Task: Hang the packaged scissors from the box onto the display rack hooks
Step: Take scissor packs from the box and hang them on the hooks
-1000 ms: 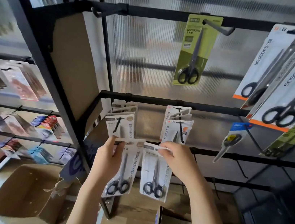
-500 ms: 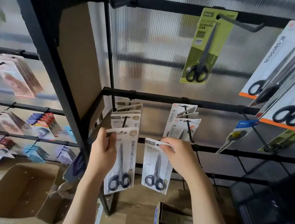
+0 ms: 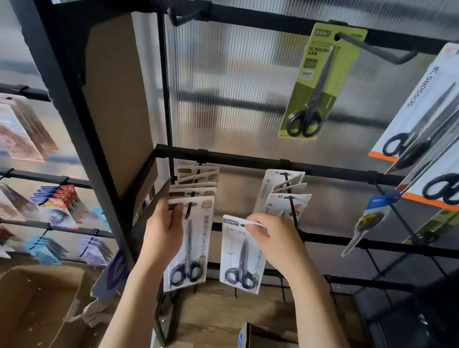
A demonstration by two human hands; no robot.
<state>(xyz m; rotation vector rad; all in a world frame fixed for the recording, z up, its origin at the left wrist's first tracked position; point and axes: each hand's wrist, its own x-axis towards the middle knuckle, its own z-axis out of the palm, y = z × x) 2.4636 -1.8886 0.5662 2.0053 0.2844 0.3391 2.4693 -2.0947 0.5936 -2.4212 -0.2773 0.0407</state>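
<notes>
Far left: blurred packets (image 3: 13,128) on hooks of a neighbouring rack. Bottom left, on the floor: an open cardboard box (image 3: 26,307). Black display rack (image 3: 253,161) ahead, ribbed translucent panel behind its bars.

Left hand (image 3: 162,232) raised at the rack's left side, fingers (image 3: 176,216) curled on the top left edge of 1 scissors pack (image 3: 190,245). That pack hangs at the front of a row of like packs (image 3: 196,182), its hole around a black hook (image 3: 189,208); black-handled scissors point up inside it.

Just right: a second scissors pack (image 3: 240,256), gripped at its top edge by the right hand (image 3: 275,239), fingers pinched on the card. Pack held upright in the air, beside the first, apart from it, on no hook.

Behind the right hand: 2 small white scissors packs (image 3: 280,192) on a hook. Above: a green scissors pack (image 3: 320,83) on the top bar. Far right: large white packs (image 3: 448,122) marked SCISSORS, tilted, and a small blue-topped pack (image 3: 370,220) hanging lower.
</notes>
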